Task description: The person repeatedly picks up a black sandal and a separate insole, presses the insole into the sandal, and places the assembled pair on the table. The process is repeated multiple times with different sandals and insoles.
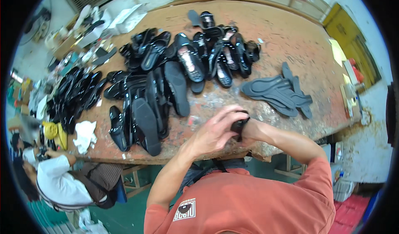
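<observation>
Shoes are black, insoles toward the mottled brown table's right edge grey, the held piece apparently black.

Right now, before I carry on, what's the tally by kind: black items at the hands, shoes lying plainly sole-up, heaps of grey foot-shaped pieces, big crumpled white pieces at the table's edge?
Black item, only partly visible: 1
Sole-up shoes: 2
Heap of grey foot-shaped pieces: 1
Crumpled white piece: 1
Total: 5
</observation>
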`<state>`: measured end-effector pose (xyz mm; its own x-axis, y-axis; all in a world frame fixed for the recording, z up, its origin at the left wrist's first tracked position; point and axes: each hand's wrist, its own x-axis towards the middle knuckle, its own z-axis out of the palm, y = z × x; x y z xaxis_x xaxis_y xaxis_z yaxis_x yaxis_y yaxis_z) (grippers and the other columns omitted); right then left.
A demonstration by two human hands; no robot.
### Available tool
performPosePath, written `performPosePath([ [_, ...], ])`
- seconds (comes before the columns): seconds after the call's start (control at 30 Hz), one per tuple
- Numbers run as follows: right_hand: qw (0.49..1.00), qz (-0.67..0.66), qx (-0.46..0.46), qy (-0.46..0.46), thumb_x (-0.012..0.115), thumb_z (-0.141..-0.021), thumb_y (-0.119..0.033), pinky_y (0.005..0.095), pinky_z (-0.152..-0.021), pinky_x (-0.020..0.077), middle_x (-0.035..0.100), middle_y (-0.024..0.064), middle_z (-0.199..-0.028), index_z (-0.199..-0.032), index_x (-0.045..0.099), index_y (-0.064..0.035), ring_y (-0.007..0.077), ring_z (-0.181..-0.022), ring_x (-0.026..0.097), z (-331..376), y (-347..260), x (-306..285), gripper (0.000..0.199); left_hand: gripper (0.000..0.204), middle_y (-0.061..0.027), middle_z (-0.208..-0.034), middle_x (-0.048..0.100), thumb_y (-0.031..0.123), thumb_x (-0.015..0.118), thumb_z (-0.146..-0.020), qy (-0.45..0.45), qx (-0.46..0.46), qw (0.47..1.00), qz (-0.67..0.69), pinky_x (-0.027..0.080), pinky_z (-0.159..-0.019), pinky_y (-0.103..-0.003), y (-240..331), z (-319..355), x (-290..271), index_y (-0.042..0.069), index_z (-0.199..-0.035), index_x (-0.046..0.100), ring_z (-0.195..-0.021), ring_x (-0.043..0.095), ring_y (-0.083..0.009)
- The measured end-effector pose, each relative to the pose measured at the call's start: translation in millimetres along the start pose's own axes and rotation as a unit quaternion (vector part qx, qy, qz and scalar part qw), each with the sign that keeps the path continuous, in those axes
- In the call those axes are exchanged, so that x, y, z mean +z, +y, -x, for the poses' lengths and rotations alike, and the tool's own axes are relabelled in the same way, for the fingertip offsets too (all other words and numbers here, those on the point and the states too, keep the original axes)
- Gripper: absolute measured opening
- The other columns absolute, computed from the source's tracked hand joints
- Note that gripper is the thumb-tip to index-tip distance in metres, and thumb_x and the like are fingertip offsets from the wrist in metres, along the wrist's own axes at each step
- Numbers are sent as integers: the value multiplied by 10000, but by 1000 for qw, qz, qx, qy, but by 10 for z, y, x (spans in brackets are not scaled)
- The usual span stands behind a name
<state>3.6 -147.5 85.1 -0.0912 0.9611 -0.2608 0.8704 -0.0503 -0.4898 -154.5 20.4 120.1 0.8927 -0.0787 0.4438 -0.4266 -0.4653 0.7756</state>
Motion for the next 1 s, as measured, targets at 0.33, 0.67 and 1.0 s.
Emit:
performPosePath([
  [0.33, 850, 59, 74, 518, 761, -883, -62, 491, -1158, 503, 601, 140, -1519, -1448, 627, -117, 384, -1392, 587, 500, 1056, -131, 583, 368, -196, -1497, 508, -45, 725, -870, 477, -50, 878, -8, 503, -1127, -456, -231, 1685, -890, 111, -1091, 475, -1338, 563, -326],
  [0.67, 904, 231, 233, 276, 943, -714, -268, 620, -1192, 369, 621, 69, -1214, -1259, 647, -140, 311, -1258, 596, 961, 1748, -524, 634, 411, -248, -1393, 601, 263, 796, -975, 393, -270, 592, -650, 423, -1167, -500, -664, 1691, -1478, -10, -1256, 672, -1331, 560, -417],
  [1.0, 854, 251, 172, 421, 796, -924, -184, 411, -892, 475, 669, 51, -997, -1140, 690, -122, 259, -951, 656, 1254, 1591, -307, 249, 367, -198, -1265, 700, 188, 782, -946, 17, -250, 968, -16, 522, -1097, -444, -646, -724, 1140, 15, -1258, 698, -1275, 654, -370],
])
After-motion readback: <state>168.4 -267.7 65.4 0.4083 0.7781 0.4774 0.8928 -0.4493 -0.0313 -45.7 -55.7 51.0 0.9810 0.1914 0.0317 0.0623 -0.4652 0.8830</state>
